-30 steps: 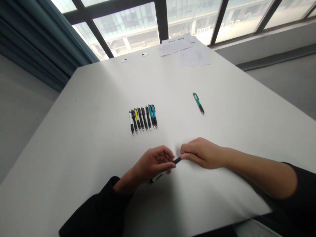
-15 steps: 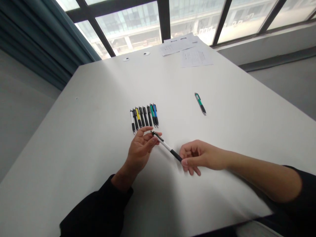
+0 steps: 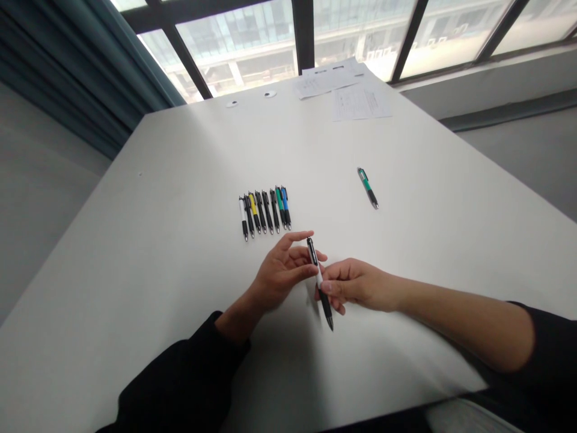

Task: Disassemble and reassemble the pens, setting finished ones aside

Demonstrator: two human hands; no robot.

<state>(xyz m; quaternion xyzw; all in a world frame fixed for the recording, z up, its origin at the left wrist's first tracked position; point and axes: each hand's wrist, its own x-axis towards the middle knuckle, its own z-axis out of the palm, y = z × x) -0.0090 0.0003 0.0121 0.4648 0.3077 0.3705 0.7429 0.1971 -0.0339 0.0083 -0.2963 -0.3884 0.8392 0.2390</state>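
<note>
A white pen [image 3: 320,278] with a black grip and black clip is held above the table between both hands, its metal tip pointing down toward me. My left hand [image 3: 288,267] has its thumb against the pen's upper part, and its index finger reaches over the button end. Lower down, my right hand [image 3: 356,285] pinches the barrel near the black grip, thumb on top. Just beyond my left hand lies a row of several pens [image 3: 265,211], side by side: white, black, yellow, green and blue ones.
A single green pen [image 3: 368,187] lies apart on the right of the white table [image 3: 189,180]. Printed papers [image 3: 360,102] and two small white oval pieces [image 3: 270,94] are at the far edge by the window. A blue curtain [image 3: 90,66] hangs at left.
The white pen has turned from slanting to more upright in view. My left hand has moved right, and my right hand has shifted from the tip up to the barrel.
</note>
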